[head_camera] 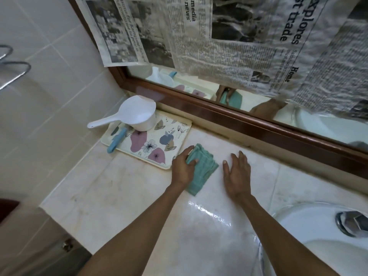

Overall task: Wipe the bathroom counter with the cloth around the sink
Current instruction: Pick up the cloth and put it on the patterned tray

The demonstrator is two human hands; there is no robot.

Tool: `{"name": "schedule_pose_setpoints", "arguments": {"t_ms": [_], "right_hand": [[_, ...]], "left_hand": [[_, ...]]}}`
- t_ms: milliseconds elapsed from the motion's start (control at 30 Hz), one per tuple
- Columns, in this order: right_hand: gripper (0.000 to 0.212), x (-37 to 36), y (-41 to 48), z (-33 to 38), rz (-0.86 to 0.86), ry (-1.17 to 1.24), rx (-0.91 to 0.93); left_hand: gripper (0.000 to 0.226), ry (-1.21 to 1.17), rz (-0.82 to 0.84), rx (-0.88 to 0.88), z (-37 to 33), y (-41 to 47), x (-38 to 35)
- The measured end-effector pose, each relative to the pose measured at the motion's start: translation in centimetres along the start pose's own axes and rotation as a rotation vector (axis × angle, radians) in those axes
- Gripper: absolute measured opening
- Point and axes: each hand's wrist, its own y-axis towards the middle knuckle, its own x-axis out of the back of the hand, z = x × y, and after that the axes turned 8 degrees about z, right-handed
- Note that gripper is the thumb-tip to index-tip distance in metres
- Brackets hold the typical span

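A folded teal cloth lies flat on the pale marble counter, just right of a floral tray. My left hand presses on the cloth's left edge, fingers curled over it. Flat on the bare counter to the right of the cloth rests my right hand, fingers spread and holding nothing. The white sink with its chrome drain fills the lower right corner. A wet, shiny patch of counter lies between my forearms.
A floral tray at the back left carries a white plastic scoop and a blue-handled tool. A wood-framed mirror covered with newspaper runs along the back. Tiled wall stands left; the counter's front edge drops off at lower left.
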Motion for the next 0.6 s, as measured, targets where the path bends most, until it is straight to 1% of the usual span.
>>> {"name": "schedule_pose_setpoints", "arguments": {"t_ms": [100, 167, 333, 400, 500, 600], "right_hand": [[0.054, -0.4, 0.1, 1.3, -0.039, 0.014, -0.032], [0.053, -0.6, 0.4, 2.5, -0.045, 0.018, -0.030], [0.054, -2.1, 1.2, 6.0, -0.046, -0.020, -0.021], [0.055, -3.2, 1.5, 7.1, -0.043, -0.062, -0.017], [0.058, -5.2, 1.7, 8.2, -0.006, -0.126, -0.048], [0.062, -7.2, 1.7, 8.5, -0.006, -0.137, -0.084]], "left_hand": [[0.048, -0.167, 0.023, -0.050, -0.6, 0.9, 2.7], [0.045, -0.204, 0.023, -0.047, -0.8, 2.1, 4.9], [0.045, -0.441, 0.046, 0.087, -0.1, 6.9, 9.6], [0.044, -0.503, 0.061, 0.146, 1.0, 8.7, 10.8], [0.040, -0.456, 0.078, 0.211, 3.1, 10.5, 11.5], [0.040, -0.331, 0.063, 0.212, 4.6, 11.5, 11.5]]}}
